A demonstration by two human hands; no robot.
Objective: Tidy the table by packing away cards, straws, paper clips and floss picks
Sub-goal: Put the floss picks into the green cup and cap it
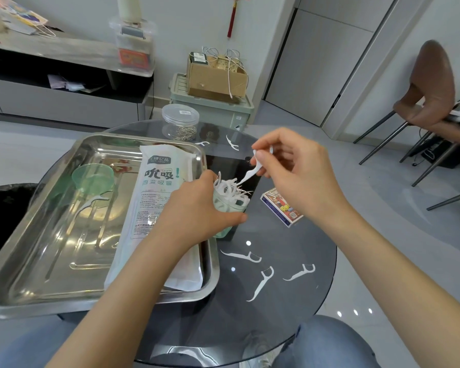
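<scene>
My left hand grips a pale green jar stuffed with white floss picks, standing on the round glass table. My right hand pinches one white floss pick just above the jar's mouth, its tip among the picks inside. Three loose floss picks lie on the glass near me and two more lie at the far side. Another floss pick lies in the steel tray. The white straw packet lies in the tray. A card box sits right of the jar.
The jar's green lid lies in the tray. A clear tub of paper clips stands at the table's far edge. A black bin is at the left. A brown chair stands at the right, with a green crate and a carton behind the table.
</scene>
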